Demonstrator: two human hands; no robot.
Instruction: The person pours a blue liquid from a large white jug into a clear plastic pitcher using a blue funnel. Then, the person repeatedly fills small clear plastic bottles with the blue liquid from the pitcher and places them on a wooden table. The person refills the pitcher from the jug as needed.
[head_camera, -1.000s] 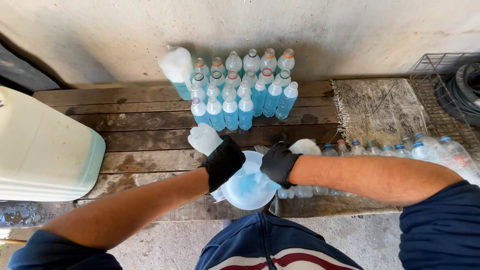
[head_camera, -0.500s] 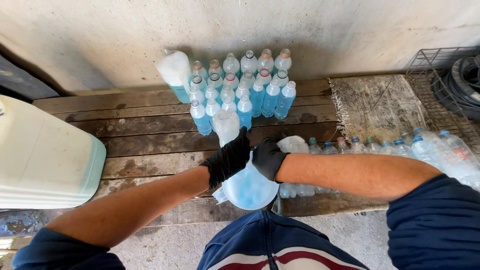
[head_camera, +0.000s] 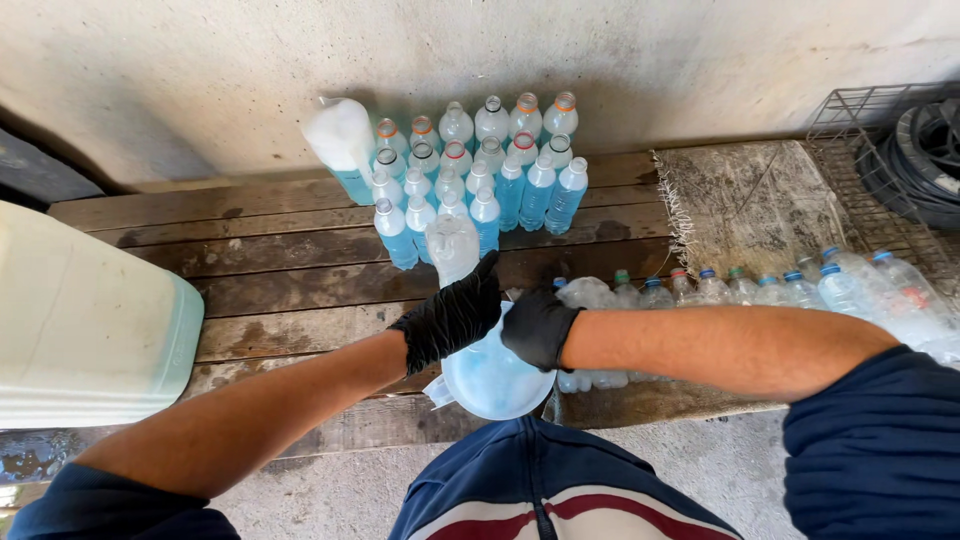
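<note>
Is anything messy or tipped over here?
Yes. The empty bottles by the right arm lie on their sides in a loose row, while the blue-filled bottles stand upright at the wall. The mat is frayed and dirty. No spill shows.

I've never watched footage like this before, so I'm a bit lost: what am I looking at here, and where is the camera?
The camera sits on a person's head and looks down, so the two arms reaching forward are that person's own. Both hands wear black gloves. The left hand grips a clear plastic bottle, and the right hand rests on the rim of a pale blue jug; what exactly its fingers hold is hidden. Below lies a wooden platform. By the wall stands a cluster of bottles with blue liquid; more bottles lie in a row on the right. A large white canister sits on the left.
</note>
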